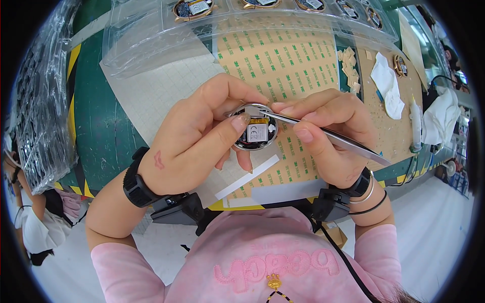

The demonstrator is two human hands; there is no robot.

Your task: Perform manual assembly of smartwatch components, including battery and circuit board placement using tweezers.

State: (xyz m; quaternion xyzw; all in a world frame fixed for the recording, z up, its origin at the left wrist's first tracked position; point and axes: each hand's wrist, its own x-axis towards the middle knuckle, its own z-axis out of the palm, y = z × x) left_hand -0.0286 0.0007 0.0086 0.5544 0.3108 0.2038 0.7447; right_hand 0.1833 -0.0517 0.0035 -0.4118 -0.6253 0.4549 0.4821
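- Nearest to the body, a black strap with a black box-shaped module [178, 208] is around the left wrist, and a similar one [333, 203] is around the right wrist.
- The left hand [194, 139] is closed in a pinch: its fingers grip the edge of a round, silver-rimmed device [258, 133], with the thumb lying over its rim.
- This device is in the air above the surface, between the two hands; its open face shows a pale rectangular component and dark parts.
- The right hand [337, 118] has its fingers closed on a pair of silver metal tweezers [348, 143]. The tip is over the upper part of the device; I cannot tell if it touches.
- Below the hands, a narrow white strip [247, 177] lies slanted on a brown paper sheet with green print [298, 160].
- At left, a grey sheet with a fine grid [144, 93] lies on the green surface [103, 126].
- At right, a brown board [371, 101] carries a crumpled white cloth [388, 86].
- Farther, a clear plastic tray [151, 38] holds round, gold-rimmed devices [193, 8] in a row.
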